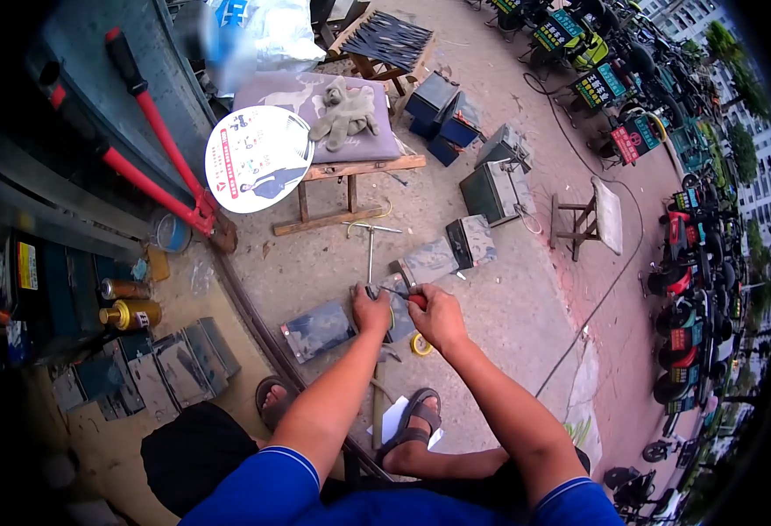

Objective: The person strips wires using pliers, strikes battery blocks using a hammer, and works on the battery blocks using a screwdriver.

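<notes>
My right hand is closed around the red handle of a screwdriver, whose shaft points left toward my other hand. My left hand is closed, its fingers curled beside a grey battery; what they grip is too small to make out. A metal T-handle wrench lies on the ground just beyond my left hand. Dusty batteries surround the hands: one flat battery on the left and another battery farther off. Close to my right hand lies a roll of yellow tape.
A hammer lies between my sandalled feet. Ahead stands a cushioned stool with gloves and a round fan. Red-handled bolt cutters lean on the left. Several batteries line the left. Parked scooters and a small stool are on the right.
</notes>
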{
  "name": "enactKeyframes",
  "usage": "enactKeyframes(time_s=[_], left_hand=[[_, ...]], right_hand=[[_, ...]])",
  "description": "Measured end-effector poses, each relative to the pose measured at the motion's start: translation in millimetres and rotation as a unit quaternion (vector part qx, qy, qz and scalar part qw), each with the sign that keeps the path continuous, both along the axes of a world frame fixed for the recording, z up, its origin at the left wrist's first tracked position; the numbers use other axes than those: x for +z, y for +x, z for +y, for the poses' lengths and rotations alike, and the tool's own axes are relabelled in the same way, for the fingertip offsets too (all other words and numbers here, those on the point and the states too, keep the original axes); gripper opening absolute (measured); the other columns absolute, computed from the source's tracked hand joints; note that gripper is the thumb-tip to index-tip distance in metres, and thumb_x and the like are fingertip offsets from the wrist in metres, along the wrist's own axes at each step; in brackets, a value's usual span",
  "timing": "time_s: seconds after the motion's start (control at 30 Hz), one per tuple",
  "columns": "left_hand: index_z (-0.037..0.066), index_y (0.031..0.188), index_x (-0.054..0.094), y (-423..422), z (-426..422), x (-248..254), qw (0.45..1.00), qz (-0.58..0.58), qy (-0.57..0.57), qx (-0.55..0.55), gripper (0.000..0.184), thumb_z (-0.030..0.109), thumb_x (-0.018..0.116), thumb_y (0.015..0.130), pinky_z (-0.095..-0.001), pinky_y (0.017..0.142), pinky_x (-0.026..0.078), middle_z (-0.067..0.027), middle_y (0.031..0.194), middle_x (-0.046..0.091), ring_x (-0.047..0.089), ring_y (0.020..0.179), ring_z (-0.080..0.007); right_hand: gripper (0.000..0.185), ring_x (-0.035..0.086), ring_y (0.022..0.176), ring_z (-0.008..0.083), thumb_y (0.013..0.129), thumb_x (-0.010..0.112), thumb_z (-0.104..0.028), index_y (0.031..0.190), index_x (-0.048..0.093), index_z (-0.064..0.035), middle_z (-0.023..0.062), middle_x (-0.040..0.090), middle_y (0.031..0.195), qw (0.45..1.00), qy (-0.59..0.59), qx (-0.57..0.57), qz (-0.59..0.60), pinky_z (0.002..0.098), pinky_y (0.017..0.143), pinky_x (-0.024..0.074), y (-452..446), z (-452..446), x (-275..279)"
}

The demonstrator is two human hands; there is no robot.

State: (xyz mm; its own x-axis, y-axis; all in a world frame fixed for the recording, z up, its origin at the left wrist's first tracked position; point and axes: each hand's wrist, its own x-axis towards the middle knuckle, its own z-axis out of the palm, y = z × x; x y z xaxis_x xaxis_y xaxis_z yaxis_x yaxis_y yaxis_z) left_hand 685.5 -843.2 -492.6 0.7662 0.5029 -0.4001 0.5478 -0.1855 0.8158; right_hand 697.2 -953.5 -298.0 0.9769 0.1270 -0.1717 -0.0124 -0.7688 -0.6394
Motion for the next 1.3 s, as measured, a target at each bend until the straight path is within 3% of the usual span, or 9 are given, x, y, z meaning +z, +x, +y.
enactKeyframes(time_s=[0.53, 0.8, 0.87, 0.93, 0.97, 1.03, 1.13, 1.2, 1.3], left_hand=[[-0.012, 0.141, 0.046, 1, 6, 11, 0.999, 0.023, -0.001, -0.026, 0.075, 0.031, 0.071, 0.086, -0.0426, 0.120, 0.031, -0.0365, 0.147, 0.045, 0.040, 0.143, -0.0444], [-0.012, 0.143, 0.043, -2, 6, 13, 0.999, 0.017, 0.000, -0.038, 0.080, 0.029, 0.077, 0.083, -0.0430, 0.120, 0.031, -0.0366, 0.148, 0.043, 0.038, 0.144, -0.0446], [-0.012, 0.144, 0.042, -2, 7, 13, 0.999, 0.011, -0.017, -0.043, 0.081, 0.029, 0.078, 0.083, -0.0423, 0.121, 0.031, -0.0369, 0.149, 0.042, 0.037, 0.144, -0.0447], [-0.012, 0.144, 0.042, -2, 8, 15, 0.999, 0.016, -0.022, -0.044, 0.081, 0.029, 0.077, 0.083, -0.0420, 0.121, 0.030, -0.0370, 0.149, 0.041, 0.037, 0.145, -0.0447], [-0.012, 0.145, 0.042, -2, 8, 14, 0.998, 0.023, -0.026, -0.045, 0.081, 0.029, 0.077, 0.084, -0.0417, 0.121, 0.030, -0.0372, 0.150, 0.040, 0.037, 0.145, -0.0447], [-0.011, 0.144, 0.043, -3, 6, 11, 0.999, 0.018, 0.002, -0.037, 0.082, 0.030, 0.079, 0.082, -0.0408, 0.117, 0.035, -0.0352, 0.145, 0.047, 0.044, 0.140, -0.0435], [-0.011, 0.143, 0.045, -3, 6, 9, 0.999, 0.016, 0.021, -0.039, 0.082, 0.031, 0.081, 0.081, -0.0399, 0.114, 0.040, -0.0327, 0.141, 0.053, 0.050, 0.135, -0.0423], [-0.010, 0.142, 0.046, -4, 4, 6, 0.998, -0.003, 0.054, -0.044, 0.081, 0.030, 0.080, 0.081, -0.0400, 0.114, 0.040, -0.0326, 0.141, 0.053, 0.050, 0.135, -0.0420], [-0.010, 0.143, 0.046, -2, 9, 15, 0.998, 0.013, 0.026, -0.061, 0.080, 0.029, 0.080, 0.082, -0.0400, 0.116, 0.037, -0.0333, 0.143, 0.051, 0.047, 0.139, -0.0416]], right_hand=[[0.022, 0.069, 0.090, 0.0397, 0.082, 0.071, -0.010, 0.103, 0.070, -0.0019, 0.0216, 0.071, 0.094, 0.998, -0.025, 0.057, -0.022, 0.0462, 0.080, 0.0554, 4, -3, -9], [0.012, 0.064, 0.085, 0.0335, 0.079, 0.061, -0.007, 0.083, 0.071, -0.0123, 0.0100, 0.069, 0.091, 0.885, -0.174, 0.409, -0.137, 0.0440, 0.074, 0.0538, 62, 0, 3], [0.013, 0.067, 0.089, 0.0353, 0.079, 0.066, -0.014, 0.090, 0.073, -0.0091, 0.0129, 0.071, 0.092, 0.889, -0.162, 0.415, -0.106, 0.0422, 0.078, 0.0550, 76, 5, -1], [0.026, 0.070, 0.092, 0.0368, 0.080, 0.071, -0.024, 0.097, 0.074, -0.0046, 0.0168, 0.073, 0.092, 0.954, -0.133, 0.223, 0.148, 0.0392, 0.080, 0.0562, 84, 18, -11], [0.032, 0.072, 0.089, 0.0370, 0.081, 0.072, -0.030, 0.102, 0.075, -0.0057, 0.0182, 0.074, 0.090, 0.936, -0.155, 0.147, 0.280, 0.0386, 0.079, 0.0574, 95, 22, -19], [0.026, 0.063, 0.064, 0.0279, 0.080, 0.073, -0.028, 0.084, 0.076, -0.0031, 0.0129, 0.069, 0.072, 0.901, -0.204, 0.280, 0.260, 0.0372, 0.060, 0.0509, 109, 21, -24], [0.037, 0.062, 0.052, 0.0271, 0.078, 0.075, -0.032, 0.076, 0.075, 0.0042, 0.0166, 0.068, 0.065, 0.892, -0.207, 0.268, 0.301, 0.0379, 0.052, 0.0498, 116, 29, -26], [0.037, 0.069, 0.070, 0.0379, 0.079, 0.073, -0.036, 0.084, 0.076, 0.0013, 0.0239, 0.071, 0.079, 0.906, -0.274, 0.276, 0.167, 0.0424, 0.065, 0.0545, 113, 33, -32], [0.037, 0.068, 0.088, 0.0422, 0.082, 0.069, -0.037, 0.093, 0.077, -0.0034, 0.0254, 0.070, 0.092, 0.897, -0.289, 0.275, 0.189, 0.0447, 0.079, 0.0549, 110, 33, -26]])
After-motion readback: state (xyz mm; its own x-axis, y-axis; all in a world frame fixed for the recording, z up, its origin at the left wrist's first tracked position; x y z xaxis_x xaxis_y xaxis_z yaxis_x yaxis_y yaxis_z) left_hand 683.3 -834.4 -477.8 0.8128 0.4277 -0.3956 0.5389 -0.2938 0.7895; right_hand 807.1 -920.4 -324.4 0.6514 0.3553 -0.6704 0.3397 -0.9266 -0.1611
